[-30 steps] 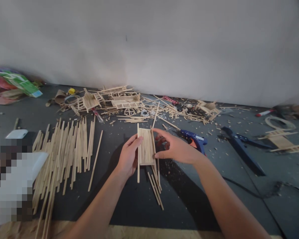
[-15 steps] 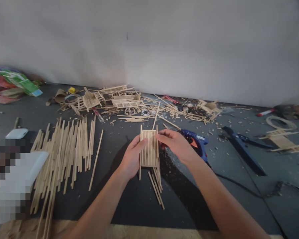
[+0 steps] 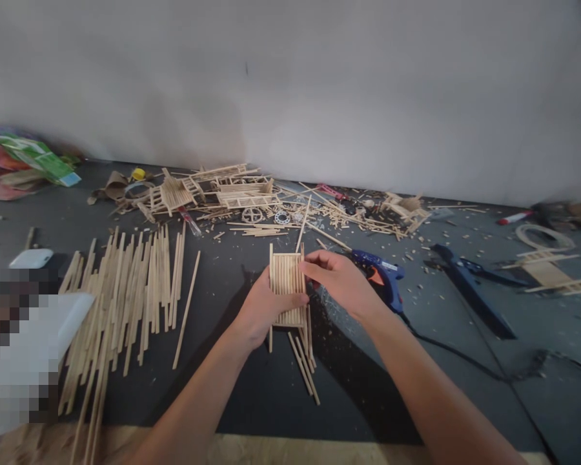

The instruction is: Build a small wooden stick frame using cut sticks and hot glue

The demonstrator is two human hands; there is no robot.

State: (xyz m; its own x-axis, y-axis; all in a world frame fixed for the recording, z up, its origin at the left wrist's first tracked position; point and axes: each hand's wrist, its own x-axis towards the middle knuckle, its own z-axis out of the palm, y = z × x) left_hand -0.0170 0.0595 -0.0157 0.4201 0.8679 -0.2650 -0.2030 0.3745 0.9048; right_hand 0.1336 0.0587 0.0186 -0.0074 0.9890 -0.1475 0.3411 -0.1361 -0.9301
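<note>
Your left hand [image 3: 261, 309] grips the flat rectangular panel of pale glued wooden sticks [image 3: 286, 278] from its left edge, thumb across the face; your right hand [image 3: 341, 281] pinches the upper right corner, so both hands touch it; the panel sits between them above the dark work surface [image 3: 252, 394]; its long axis and sticks point away from you; the blue glue gun [image 3: 380, 270] lies just beyond your right hand.
</note>
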